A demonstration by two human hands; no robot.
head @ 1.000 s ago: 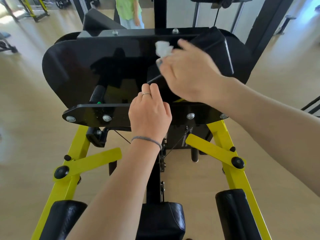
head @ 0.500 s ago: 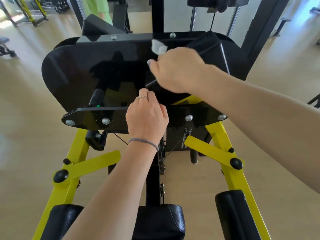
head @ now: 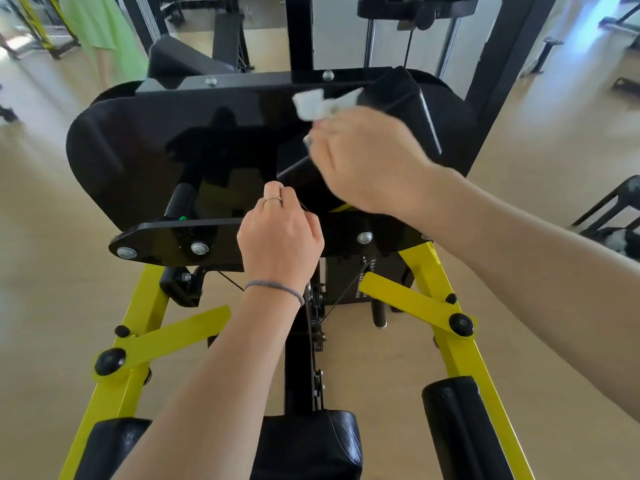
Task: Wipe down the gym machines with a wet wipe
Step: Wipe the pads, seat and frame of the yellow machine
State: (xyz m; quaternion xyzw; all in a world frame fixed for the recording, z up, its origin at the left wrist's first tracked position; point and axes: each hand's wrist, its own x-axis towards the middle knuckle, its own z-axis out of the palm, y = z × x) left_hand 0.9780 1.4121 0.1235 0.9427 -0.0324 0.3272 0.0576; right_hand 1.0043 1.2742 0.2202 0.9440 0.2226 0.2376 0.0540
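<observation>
the right hand (head: 367, 161) is closed around a crumpled white wet wipe (head: 320, 103), holding it against the far part of a glossy black shield plate (head: 166, 143) on a gym machine, just beside a black padded block (head: 405, 109) that slants across the plate's right side. part of the wipe sticks out beyond the fingers on the far side. the left hand (head: 280, 237) is curled into a loose fist at the near edge of the plate, with a thin silver ring (head: 273, 199) on one finger and a grey band (head: 277, 289) round the wrist; whether it grips anything cannot be told.

the plate's near rim carries round silver bolts (head: 199, 248). below it, a yellow painted steel frame (head: 446, 327) spreads left and right, with black pivot caps. black cushioned rollers (head: 460, 427) and a black padded seat (head: 304, 445) lie at the near edge. a ribbed black handle grip (head: 180, 199) shows behind the plate on the left.

the floor is pale tan (head: 52, 254). at the far left stands a person in light green clothing (head: 104, 26). chrome guide rods (head: 370, 39) rise behind the machine.
</observation>
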